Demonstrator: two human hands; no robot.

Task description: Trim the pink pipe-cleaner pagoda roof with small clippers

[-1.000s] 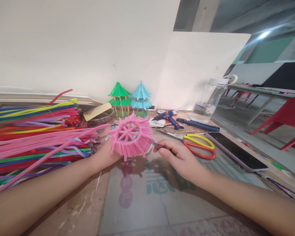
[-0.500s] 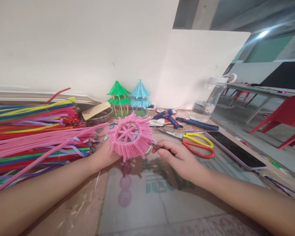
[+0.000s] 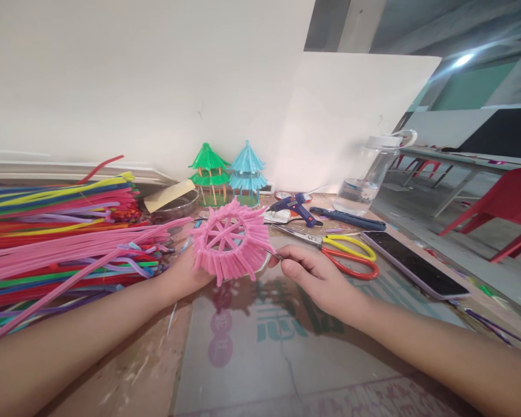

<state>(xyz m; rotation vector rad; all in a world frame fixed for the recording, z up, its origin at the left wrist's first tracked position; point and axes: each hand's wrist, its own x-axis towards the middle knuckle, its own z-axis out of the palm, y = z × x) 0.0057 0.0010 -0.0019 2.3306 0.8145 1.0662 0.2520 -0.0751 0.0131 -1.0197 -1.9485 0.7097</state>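
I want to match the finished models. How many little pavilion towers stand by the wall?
2: a green pavilion on the left and a blue pavilion right beside it, both upright behind the pink piece.

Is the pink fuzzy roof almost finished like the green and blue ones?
Partly. The pink roof already has spokes and a fringe all round. The left hand holds it while the right hand works a thin metal tool at its edge. Unlike the green pagoda and blue pagoda, it has no pillars or base.
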